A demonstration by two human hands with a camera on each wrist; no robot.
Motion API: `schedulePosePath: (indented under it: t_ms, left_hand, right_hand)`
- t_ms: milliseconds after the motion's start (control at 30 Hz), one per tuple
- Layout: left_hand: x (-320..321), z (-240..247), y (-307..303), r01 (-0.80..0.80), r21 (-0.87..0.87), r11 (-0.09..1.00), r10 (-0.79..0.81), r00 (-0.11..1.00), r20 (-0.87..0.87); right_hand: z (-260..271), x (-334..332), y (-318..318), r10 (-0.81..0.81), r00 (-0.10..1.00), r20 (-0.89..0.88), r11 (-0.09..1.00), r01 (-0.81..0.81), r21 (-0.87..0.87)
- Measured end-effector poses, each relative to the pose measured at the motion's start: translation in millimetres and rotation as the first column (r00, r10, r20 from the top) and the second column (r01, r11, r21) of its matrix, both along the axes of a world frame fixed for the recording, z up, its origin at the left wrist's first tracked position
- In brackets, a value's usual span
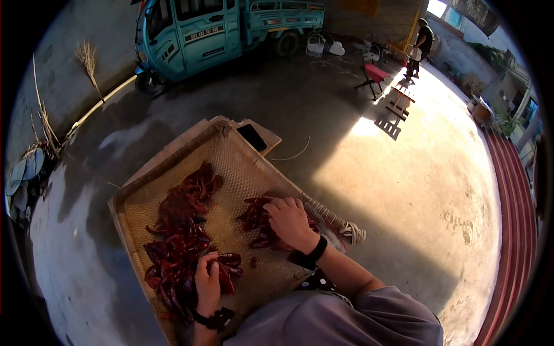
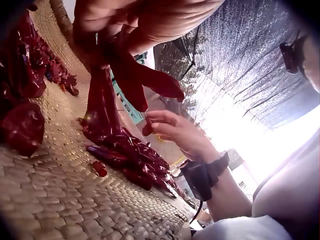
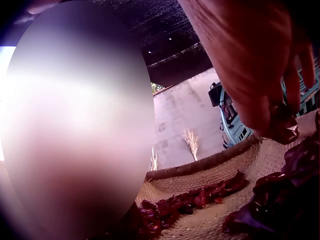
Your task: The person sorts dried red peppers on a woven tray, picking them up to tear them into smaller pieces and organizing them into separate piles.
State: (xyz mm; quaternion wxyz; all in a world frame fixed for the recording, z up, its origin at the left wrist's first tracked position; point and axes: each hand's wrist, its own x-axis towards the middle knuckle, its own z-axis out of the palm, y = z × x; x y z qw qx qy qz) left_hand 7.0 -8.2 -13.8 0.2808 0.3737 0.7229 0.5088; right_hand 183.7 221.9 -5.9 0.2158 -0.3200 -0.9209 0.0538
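A woven basket tray (image 1: 234, 158) in front of me carries dried red chili peppers in two heaps. My left hand (image 1: 208, 285), at the near end of the long left heap (image 1: 173, 245), grips a few chilies (image 1: 231, 266) by one end; in the left wrist view their flat dark-red bodies (image 2: 142, 82) fan out from under the fingers. Over the smaller right heap (image 1: 251, 216) is my right hand (image 1: 290, 222), palm down. The right wrist view shows its fingertips pinching a glossy dark-red chili (image 3: 285, 127) above the tray.
A phone (image 1: 251, 137) lies on a board beside the tray's far corner. Farther off stand a blue three-wheeled truck (image 1: 202, 34), a red folding stool (image 1: 375, 74) and a person (image 1: 424, 43). Red steps (image 1: 513, 219) run along the right; a broom (image 1: 88, 60) leans on the left wall.
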Motion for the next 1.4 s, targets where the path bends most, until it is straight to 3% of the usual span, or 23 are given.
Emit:
schedulePosePath:
  t_ms: [33, 133, 233, 333, 433, 533, 633, 667, 733, 833, 933, 967, 1067, 1133, 1200, 1300, 1400]
  left_hand:
    - [0, 2, 1, -0.004, 0.019, 1.0, 0.004, 1.0, 0.018]
    - [0, 6, 1, -0.016, 0.044, 0.999, 0.012, 0.997, 0.081]
    - [6, 14, 4, -0.001, 0.074, 0.997, -0.013, 0.983, 0.184]
    - [11, 14, 6, 0.022, 0.114, 0.993, -0.051, 0.964, 0.259]
    - [15, 15, 7, 0.009, 0.148, 0.989, -0.048, 0.965, 0.258]
    - [11, 7, 0, 0.014, 0.073, 0.997, -0.035, 0.954, 0.299]
    - [10, 5, -3, -0.014, 0.003, 1.0, 0.013, 0.945, 0.327]
    - [11, 5, -3, -0.033, -0.01, 0.999, 0.035, 0.944, 0.328]
    - [12, 6, -1, -0.048, 0.059, 0.997, 0.027, 0.948, 0.318]
    - [12, 0, 3, -0.059, 0.138, 0.989, 0.01, 0.943, 0.333]
    - [12, 0, 4, -0.041, 0.142, 0.989, -0.007, 0.945, 0.326]
    - [12, 1, 4, -0.031, 0.131, 0.991, -0.012, 0.948, 0.317]
    - [13, 6, 3, -0.034, 0.119, 0.992, -0.011, 0.934, 0.358]
    - [15, 5, 5, -0.049, 0.13, 0.99, -0.002, 0.932, 0.362]
    - [17, 5, 8, -0.061, 0.145, 0.987, 0.003, 0.929, 0.371]
    - [20, 5, 10, -0.064, 0.168, 0.984, -0.006, 0.922, 0.387]
    - [17, 6, 8, -0.055, 0.167, 0.984, -0.012, 0.925, 0.38]
  right_hand:
    - [0, 6, -1, -0.042, 0.993, 0.113, 0.999, 0.04, 0.015]
    - [10, 4, -4, 0.015, 0.997, -0.074, 0.992, -0.006, 0.123]
    - [21, -8, -30, 0.19, 0.948, -0.253, 0.97, -0.221, -0.099]
    - [12, -19, -63, 0.35, 0.884, -0.31, 0.811, -0.452, -0.371]
    - [-6, -26, -78, 0.332, 0.886, -0.324, 0.662, -0.463, -0.589]
    - [-11, -22, -73, 0.377, 0.859, -0.347, 0.698, -0.51, -0.503]
    - [8, -14, -53, 0.339, 0.895, -0.29, 0.877, -0.413, -0.247]
    - [21, -10, -47, 0.218, 0.945, -0.245, 0.912, -0.286, -0.294]
    - [31, -4, -28, 0.093, 0.972, -0.218, 0.971, -0.136, -0.196]
    - [4, 4, 4, -0.016, 0.983, -0.183, 1.0, 0.018, 0.012]
    - [-14, 11, 15, -0.169, 0.985, 0.043, 0.983, 0.165, 0.085]
    - [-16, 12, 16, -0.164, 0.986, 0.042, 0.984, 0.161, 0.075]
    - [13, 3, -7, -0.038, 0.978, -0.204, 0.997, 0.05, 0.052]
    - [13, -3, -27, 0.202, 0.936, -0.288, 0.965, -0.24, -0.102]
    - [8, -10, -55, 0.39, 0.86, -0.329, 0.832, -0.483, -0.274]
    - [-24, -21, -81, 0.451, 0.848, -0.279, 0.676, -0.529, -0.513]
    - [-19, -21, -83, 0.42, 0.821, -0.387, 0.645, -0.57, -0.508]
